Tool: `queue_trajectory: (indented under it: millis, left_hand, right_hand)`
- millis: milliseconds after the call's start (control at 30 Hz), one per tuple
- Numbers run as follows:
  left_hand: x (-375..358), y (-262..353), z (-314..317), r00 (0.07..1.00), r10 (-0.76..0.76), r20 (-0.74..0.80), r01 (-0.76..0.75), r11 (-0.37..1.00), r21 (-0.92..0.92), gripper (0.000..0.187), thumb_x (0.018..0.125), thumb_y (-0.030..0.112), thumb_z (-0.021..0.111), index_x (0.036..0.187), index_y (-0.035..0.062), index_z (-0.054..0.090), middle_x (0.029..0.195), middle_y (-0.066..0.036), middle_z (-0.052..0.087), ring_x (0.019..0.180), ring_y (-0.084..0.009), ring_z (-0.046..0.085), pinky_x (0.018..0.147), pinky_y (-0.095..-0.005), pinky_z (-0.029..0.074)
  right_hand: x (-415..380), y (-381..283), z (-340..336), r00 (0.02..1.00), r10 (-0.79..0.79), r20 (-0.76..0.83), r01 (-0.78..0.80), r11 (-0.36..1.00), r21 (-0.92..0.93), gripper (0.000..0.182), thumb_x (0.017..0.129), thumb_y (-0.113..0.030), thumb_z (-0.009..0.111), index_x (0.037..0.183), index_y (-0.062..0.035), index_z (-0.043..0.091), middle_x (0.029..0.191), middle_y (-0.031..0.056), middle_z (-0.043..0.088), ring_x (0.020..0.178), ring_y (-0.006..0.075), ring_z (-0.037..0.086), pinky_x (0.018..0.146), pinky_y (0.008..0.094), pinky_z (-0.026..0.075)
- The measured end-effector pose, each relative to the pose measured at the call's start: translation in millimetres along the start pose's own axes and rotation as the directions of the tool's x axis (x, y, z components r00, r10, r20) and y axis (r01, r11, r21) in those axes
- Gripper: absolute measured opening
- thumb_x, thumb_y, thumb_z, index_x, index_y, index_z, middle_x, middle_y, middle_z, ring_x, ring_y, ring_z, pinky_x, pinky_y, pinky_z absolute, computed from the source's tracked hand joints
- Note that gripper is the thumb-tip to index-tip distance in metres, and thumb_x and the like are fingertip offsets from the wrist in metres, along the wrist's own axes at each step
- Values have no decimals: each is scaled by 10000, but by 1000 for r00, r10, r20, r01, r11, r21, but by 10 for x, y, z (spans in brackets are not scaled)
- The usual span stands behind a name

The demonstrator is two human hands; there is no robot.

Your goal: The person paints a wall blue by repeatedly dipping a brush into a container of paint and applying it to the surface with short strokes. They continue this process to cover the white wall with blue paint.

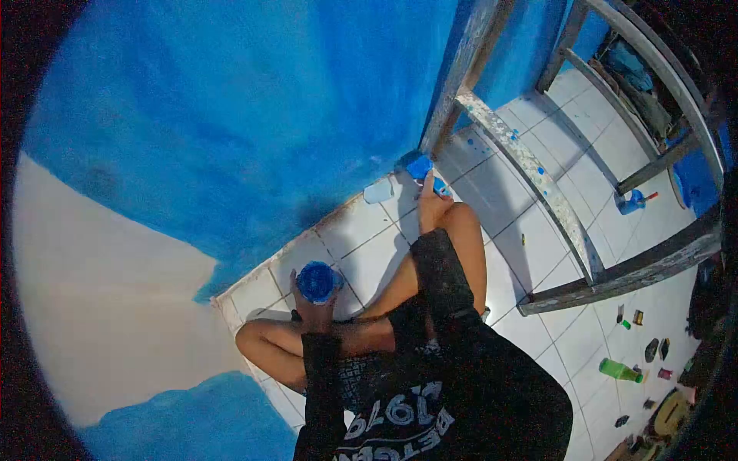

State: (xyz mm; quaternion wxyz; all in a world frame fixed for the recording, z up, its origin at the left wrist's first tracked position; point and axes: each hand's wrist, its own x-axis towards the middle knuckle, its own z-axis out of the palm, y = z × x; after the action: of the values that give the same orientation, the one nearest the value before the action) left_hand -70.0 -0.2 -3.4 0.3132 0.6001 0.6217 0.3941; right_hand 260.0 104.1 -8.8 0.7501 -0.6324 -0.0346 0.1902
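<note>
The left hand (314, 312), nearest the body at seven o'clock, is grasping a cup (317, 282) of blue paint, its fingers wrapping the sides and the open top facing up. At two o'clock the right hand (434, 209) is gripping what looks like a paintbrush (419, 167), a finger lying along it; the blue head is sitting at one o'clock, close to the foot of the wall (269, 115), though whether it is touching cannot be told. The step in hand seems to be coating the wall's low edge, which would be calling for short, controlled strokes with the cup staying level. A small pale block (378, 192) is resting beside the wall at twelve o'clock. Farther out, a wooden frame (530, 164) is standing at two to four o'clock, blue splashes marking its bar, and probably limiting the right hand's room. A pale patch (115, 269) is showing uncoated at nine o'clock, and a green bottle (621, 370) is lying on the tiles at four.
</note>
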Motion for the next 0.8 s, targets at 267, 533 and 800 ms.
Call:
queue_trajectory:
  millis: [267,533,800]
  left_hand:
    - [20,37,2,997,-68,41,75,978,-196,1128,585,262,922,1450,-11,251,1309,-216,503,1184,-308,537,1026,-405,440]
    - [19,-170,104,999,16,31,-14,997,-72,1099,597,206,912,1447,-11,248,1324,-212,472,1159,-293,550,1004,-395,460]
    - [102,-459,144,999,41,20,-35,969,-246,1102,589,124,899,1461,9,234,1329,-188,472,1168,-297,545,1009,-397,459]
  right_hand:
    - [633,954,243,969,-238,59,245,953,-179,263,860,-227,740,719,-32,634,722,64,674,539,137,595,529,302,463]
    - [-29,-876,139,967,29,254,-88,970,226,350,895,-285,675,1030,36,639,882,95,677,760,175,661,579,283,557]
    - [195,-337,-122,951,-52,304,39,998,48,307,889,-194,674,678,18,606,584,67,611,474,177,580,458,302,478]
